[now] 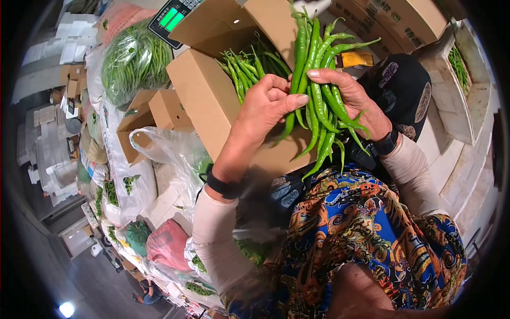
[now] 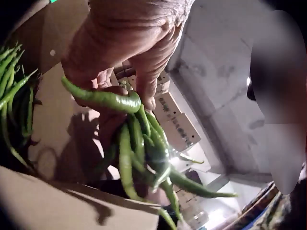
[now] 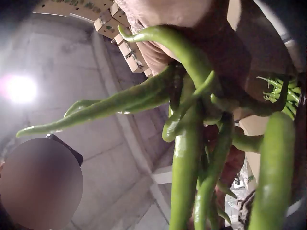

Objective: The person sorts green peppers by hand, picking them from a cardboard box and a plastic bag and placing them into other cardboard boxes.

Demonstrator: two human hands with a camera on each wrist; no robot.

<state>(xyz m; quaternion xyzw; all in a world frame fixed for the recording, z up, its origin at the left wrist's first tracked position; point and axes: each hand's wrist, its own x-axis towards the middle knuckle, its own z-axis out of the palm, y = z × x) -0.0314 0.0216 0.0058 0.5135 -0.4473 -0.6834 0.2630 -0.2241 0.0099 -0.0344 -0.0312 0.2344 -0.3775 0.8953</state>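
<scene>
A bunch of long green chili peppers (image 1: 323, 101) is held up in front of the person, over the edge of an open cardboard box (image 1: 204, 93). The right hand (image 1: 361, 103) grips this bunch, its thumb laid across the upper part. From the other side, the left hand (image 1: 263, 109) pinches a chili pepper (image 2: 108, 99) at the bunch's edge, with its thumb along the pods. In the right wrist view, peppers (image 3: 187, 158) hang below the right hand (image 3: 192, 14) and cover much of it. More green chilies (image 1: 241, 72) lie inside the box.
A digital scale (image 1: 170, 21) with a lit green display stands behind the box. To the left are a clear bag of green peppers (image 1: 135, 64), a smaller open carton (image 1: 151, 117) and a plastic bag (image 1: 172, 146). A white bin (image 1: 446, 90) stands at the right, near closed cartons (image 1: 396, 21).
</scene>
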